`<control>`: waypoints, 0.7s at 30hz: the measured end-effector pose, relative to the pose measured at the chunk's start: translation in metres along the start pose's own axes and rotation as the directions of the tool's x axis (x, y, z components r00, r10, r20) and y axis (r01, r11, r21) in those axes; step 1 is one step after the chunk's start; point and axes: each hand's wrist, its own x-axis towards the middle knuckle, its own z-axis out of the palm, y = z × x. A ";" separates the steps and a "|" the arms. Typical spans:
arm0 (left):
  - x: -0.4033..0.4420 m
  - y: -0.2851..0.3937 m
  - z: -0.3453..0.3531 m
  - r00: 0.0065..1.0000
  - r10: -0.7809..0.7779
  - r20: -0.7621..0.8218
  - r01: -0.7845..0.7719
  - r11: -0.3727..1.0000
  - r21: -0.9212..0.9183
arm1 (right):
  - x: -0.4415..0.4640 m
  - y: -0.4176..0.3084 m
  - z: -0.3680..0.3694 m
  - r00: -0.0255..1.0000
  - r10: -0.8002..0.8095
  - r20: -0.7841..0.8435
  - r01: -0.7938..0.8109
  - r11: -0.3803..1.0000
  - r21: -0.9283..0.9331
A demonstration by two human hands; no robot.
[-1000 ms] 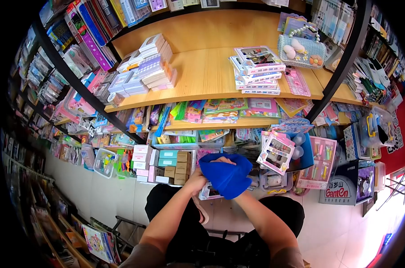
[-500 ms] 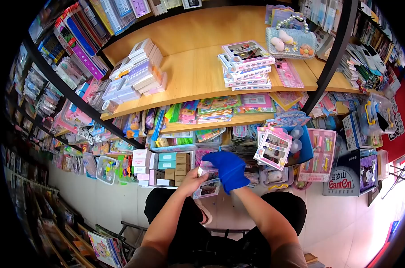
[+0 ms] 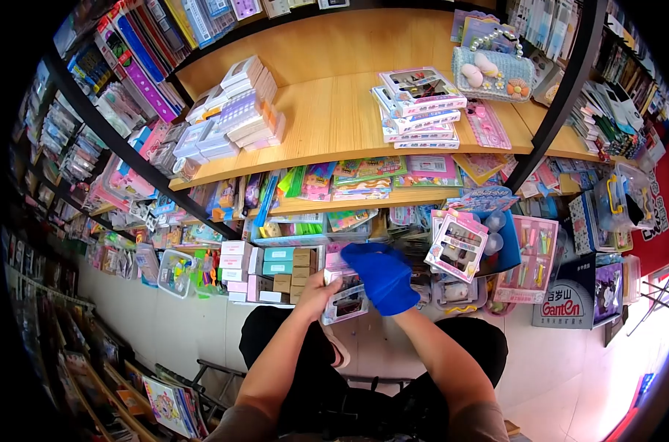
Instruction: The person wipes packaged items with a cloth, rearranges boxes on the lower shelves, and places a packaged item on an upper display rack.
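Observation:
My left hand (image 3: 316, 296) is closed on the left edge of a windowed box (image 3: 345, 303), which hangs tilted above the floor between my knees. A blue cloth (image 3: 384, 280) covers my right hand, so its fingers are hidden; the cloth lies against the box's upper right side. To the right, another windowed box with a pink and white frame (image 3: 457, 247) leans on a blue bin (image 3: 509, 243). On the wooden shelf (image 3: 327, 110) several similar boxes (image 3: 421, 110) are stacked, with a pile of small white and purple boxes (image 3: 238, 118) at the left.
A crate of small cartons (image 3: 278, 269) stands ahead of my left hand. Clear tubs (image 3: 458, 293) sit low at the right, beside a dark Ganten carton (image 3: 563, 302). Black shelf posts (image 3: 559, 103) rise on both sides. A dark stool frame (image 3: 218, 377) is at lower left.
The blue cloth, earlier bunched between both hands, now covers my right hand. My left hand has moved off the cloth to the box, which has come into clearer view.

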 end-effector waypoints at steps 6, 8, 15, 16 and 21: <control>-0.001 0.002 -0.011 0.995 -0.099 0.032 0.104 0.958 -0.267 | -0.019 0.037 0.001 0.973 0.228 -0.021 -0.225 0.936 -0.270; 0.002 0.008 -0.017 0.990 -0.119 0.078 0.137 0.937 -0.322 | -0.022 0.041 -0.001 0.956 0.282 -0.080 -0.291 0.886 -0.361; 0.006 -0.004 -0.001 0.994 -0.045 0.100 0.052 0.996 -0.067 | -0.005 -0.008 -0.011 0.999 0.051 -0.010 -0.052 0.946 -0.321; 0.008 -0.008 -0.001 0.993 -0.034 0.110 0.029 0.998 0.053 | -0.004 -0.011 -0.008 0.993 0.066 0.094 -0.030 0.939 -0.342; 0.001 -0.007 0.004 0.994 -0.002 0.112 -0.003 0.999 0.047 | -0.009 -0.001 0.006 0.909 0.388 0.156 -0.245 0.797 -0.552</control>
